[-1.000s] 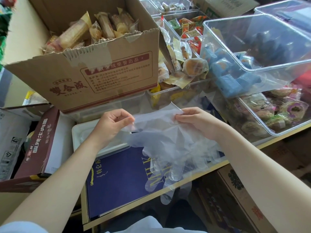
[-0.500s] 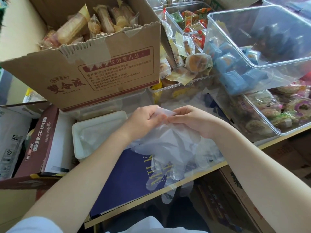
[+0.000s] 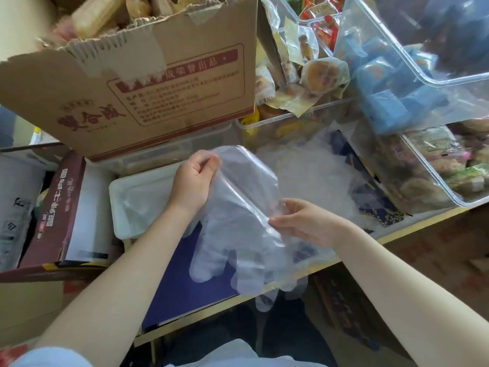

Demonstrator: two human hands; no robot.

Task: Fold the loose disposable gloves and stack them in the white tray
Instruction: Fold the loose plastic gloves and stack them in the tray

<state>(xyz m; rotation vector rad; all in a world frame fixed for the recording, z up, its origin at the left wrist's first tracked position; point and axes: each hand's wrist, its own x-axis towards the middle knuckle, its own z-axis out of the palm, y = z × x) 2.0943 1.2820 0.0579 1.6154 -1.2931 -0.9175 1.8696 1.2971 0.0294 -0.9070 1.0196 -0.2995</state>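
Note:
A clear disposable glove (image 3: pixel 238 234) hangs above the table's front edge, its fingers pointing down. My left hand (image 3: pixel 194 181) pinches the cuff at the glove's top. Lower and to the right, my right hand (image 3: pixel 304 225) pinches the glove's long folded edge. The white tray (image 3: pixel 124 197) sits just left of my left hand, with a little clear plastic lying in it. A heap of loose clear gloves (image 3: pixel 312 176) lies on the table behind my right hand.
A torn cardboard box (image 3: pixel 148 83) of wrapped snacks stands behind the tray. Clear plastic bins (image 3: pixel 423 75) of packaged pastries fill the right side. A dark blue book (image 3: pixel 182 282) lies under the glove. A maroon carton (image 3: pixel 58 207) sits left of the tray.
My hands met at the cuff, then parted. My right hand has slid down the glove's edge while my left hand keeps the top, so the glove now hangs folded lengthwise.

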